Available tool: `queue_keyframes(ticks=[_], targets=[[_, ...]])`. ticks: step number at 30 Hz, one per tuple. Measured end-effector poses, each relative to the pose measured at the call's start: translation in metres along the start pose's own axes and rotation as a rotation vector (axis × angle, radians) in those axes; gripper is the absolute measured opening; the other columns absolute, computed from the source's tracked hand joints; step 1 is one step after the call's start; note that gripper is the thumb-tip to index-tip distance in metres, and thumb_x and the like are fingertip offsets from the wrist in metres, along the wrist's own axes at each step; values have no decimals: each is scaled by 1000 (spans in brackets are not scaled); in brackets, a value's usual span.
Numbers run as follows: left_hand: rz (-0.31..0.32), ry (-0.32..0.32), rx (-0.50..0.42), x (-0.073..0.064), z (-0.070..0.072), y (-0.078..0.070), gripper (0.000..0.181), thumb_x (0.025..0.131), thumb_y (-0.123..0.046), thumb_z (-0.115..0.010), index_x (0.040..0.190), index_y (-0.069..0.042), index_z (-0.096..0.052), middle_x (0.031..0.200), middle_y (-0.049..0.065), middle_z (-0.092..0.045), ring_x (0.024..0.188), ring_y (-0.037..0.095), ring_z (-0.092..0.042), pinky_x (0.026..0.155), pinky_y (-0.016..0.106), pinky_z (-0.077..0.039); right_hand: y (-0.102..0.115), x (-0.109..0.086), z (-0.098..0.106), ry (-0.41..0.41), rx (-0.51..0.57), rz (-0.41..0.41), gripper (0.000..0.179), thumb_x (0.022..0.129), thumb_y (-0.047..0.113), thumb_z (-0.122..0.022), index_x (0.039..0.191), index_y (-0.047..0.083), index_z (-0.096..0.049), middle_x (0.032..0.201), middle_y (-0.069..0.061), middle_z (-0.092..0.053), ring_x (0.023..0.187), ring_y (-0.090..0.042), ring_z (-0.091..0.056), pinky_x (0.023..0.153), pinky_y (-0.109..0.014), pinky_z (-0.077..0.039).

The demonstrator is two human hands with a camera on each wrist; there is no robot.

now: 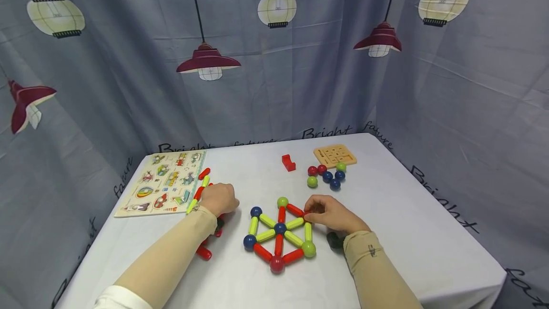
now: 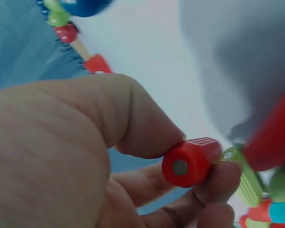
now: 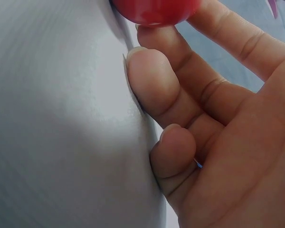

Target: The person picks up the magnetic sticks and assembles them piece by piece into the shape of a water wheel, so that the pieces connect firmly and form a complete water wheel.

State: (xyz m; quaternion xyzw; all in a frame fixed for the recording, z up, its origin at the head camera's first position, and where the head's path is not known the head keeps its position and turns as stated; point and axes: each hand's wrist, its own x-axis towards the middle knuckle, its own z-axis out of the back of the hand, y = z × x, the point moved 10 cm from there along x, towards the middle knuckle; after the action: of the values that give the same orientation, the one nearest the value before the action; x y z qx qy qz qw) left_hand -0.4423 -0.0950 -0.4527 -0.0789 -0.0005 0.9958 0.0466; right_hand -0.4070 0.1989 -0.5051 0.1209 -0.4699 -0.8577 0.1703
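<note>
In the left wrist view, my left hand [image 1: 218, 199] pinches a red magnetic rod [image 2: 190, 164] between thumb and fingers, its round metal end showing. That hand is over several loose red and yellow-green rods [image 1: 203, 252], partly hidden by it. My right hand [image 1: 333, 213] grips a red ball [image 3: 156, 10] at the upper right corner of a flat wheel of rods and balls. A blue ball [image 1: 280, 228] forms the wheel's hub, with red and yellow-green spokes around it. On the rim are a red ball [image 1: 277, 264], two green balls and two more blue ones.
A picture puzzle board [image 1: 165, 182] lies at the left, beside the loose rods. Towards the back are a red block [image 1: 289, 162], a wooden number board [image 1: 335, 155] and several loose balls [image 1: 327, 177]. A patterned curtain [image 1: 274, 99] hangs behind the white-covered table [image 1: 407, 232].
</note>
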Motion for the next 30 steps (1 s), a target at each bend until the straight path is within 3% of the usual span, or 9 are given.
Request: queue_keyframes(ticks=[3,6,9,11,15,18,24,30], targets=[[-69,-66,-48,-2,12,-14,35,92,-29,-68,120,-8,-65,85,7,-66,70,23,-59,59,35,-50,1,0,2,-2,-10,5,15,93,26,-77,103,19,-69,99,-3,-68,93,-24,-61,86,-37,-50],[-210,-114,-211,-4,25,-41,35,97,-23,-66,130,-13,-60,96,7,-69,75,20,-61,66,36,-54,1,0,5,-11,-20,6,15,93,26,-77,103,19,-69,98,-3,-68,92,-24,-61,85,-38,-50],[-345,-69,-382,-6,26,-69,34,101,-19,-66,133,-16,-58,106,5,-70,82,16,-63,76,34,-56,0,1,6,-13,-16,9,15,93,26,-77,103,18,-69,97,-3,-68,91,-24,-61,85,-38,-49],[-384,-12,-439,-7,18,-81,31,101,-18,-67,131,-16,-59,107,4,-71,82,14,-64,78,33,-57,-1,1,5,-8,-5,11,15,93,25,-78,103,17,-69,97,-3,-68,91,-24,-61,85,-37,-49],[-395,34,-415,-7,-1,-87,25,100,-21,-68,123,-14,-63,96,1,-70,75,13,-63,71,30,-54,1,1,0,4,16,8,16,93,25,-78,104,17,-69,99,-4,-68,92,-24,-61,85,-37,-50],[-416,42,-389,-9,-8,-88,25,99,-22,-69,122,-14,-65,93,0,-68,72,14,-61,67,28,-52,2,1,-3,9,8,9,16,93,26,-78,104,17,-69,99,-3,-68,92,-24,-61,85,-37,-50],[-442,52,-333,-13,-7,-97,19,98,-18,-69,117,-15,-67,90,0,-66,68,14,-57,62,26,-49,3,1,-1,14,-17,22,16,94,28,-76,105,19,-70,99,-2,-68,92,-24,-61,85,-37,-50],[-424,46,-254,-13,-5,-105,20,96,-19,-71,115,-14,-67,89,-2,-67,69,14,-57,62,27,-49,0,1,-1,15,-24,22,15,94,28,-76,105,19,-69,99,-1,-69,92,-23,-62,86,-37,-51]])
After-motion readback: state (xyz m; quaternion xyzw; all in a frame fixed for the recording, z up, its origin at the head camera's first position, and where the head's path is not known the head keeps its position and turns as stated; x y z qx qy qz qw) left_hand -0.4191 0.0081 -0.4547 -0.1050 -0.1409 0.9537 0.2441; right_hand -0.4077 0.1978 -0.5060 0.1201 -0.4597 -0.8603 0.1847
